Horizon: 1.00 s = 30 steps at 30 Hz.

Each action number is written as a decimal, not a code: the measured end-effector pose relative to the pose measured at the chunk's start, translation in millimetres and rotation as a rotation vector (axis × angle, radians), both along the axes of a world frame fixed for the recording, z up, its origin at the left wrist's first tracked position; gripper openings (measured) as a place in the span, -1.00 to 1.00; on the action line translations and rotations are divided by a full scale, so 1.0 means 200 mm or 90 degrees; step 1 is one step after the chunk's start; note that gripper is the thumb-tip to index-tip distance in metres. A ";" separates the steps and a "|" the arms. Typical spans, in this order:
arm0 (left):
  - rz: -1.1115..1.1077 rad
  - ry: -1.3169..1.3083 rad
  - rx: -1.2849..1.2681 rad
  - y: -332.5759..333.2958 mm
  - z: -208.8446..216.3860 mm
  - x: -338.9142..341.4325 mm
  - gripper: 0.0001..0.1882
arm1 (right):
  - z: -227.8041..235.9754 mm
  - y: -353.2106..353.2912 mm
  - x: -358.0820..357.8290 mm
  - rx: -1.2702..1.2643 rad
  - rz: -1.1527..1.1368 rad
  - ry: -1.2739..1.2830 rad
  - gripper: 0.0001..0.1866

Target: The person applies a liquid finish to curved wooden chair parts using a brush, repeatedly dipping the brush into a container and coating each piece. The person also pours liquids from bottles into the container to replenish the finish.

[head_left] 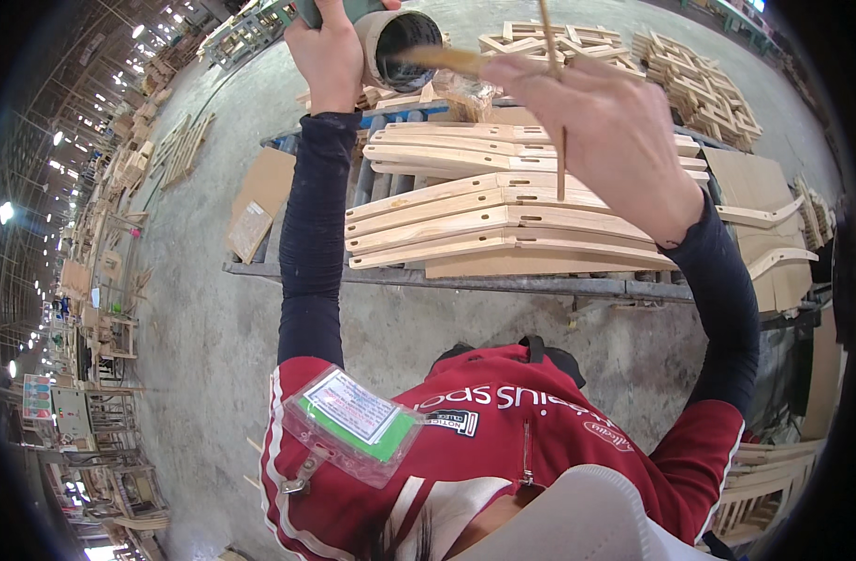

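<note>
My left hand is closed around a cup-like container at the top of the view. It is tipped so that its round mouth faces right, with a pale rim and a dark inside. A yellowish, blurred stick-like tool runs from the fingers of my right hand to the container's mouth; its tip is hard to make out. A thin brown stick passes upright by the same fingers. Whether they grip it I cannot tell. Below my hands lie several pale, bent wooden slats with slots and holes.
The slats rest on a roller table, partly on cardboard. A clear plastic-wrapped thing lies behind them. Stacked wooden frames stand on the floor beyond. Another cardboard piece is at the table's left end.
</note>
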<state>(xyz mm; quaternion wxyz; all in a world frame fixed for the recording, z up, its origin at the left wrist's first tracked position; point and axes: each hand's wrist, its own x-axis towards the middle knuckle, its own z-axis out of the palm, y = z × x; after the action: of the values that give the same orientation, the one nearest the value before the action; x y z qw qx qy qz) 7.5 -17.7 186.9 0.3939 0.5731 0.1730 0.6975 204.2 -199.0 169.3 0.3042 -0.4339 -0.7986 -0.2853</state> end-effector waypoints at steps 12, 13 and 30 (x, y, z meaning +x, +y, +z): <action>0.114 0.134 0.138 -0.06 0.11 0.03 -0.55 | 0.04 0.05 0.07 0.105 -0.115 -0.105 -0.55; 0.138 0.158 0.156 -0.08 0.13 0.05 -0.55 | 0.03 0.08 0.07 0.124 -0.170 -0.146 -0.55; -0.015 0.130 0.207 -0.19 0.29 0.12 -0.55 | -0.07 0.06 0.08 -0.054 -0.113 -0.107 -0.75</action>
<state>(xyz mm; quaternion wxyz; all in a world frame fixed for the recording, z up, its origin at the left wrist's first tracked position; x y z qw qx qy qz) 31.6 -56.0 243.9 0.2847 0.6987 0.0907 0.6500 220.1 -187.5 155.1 0.1912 -0.4900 -0.7910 -0.3124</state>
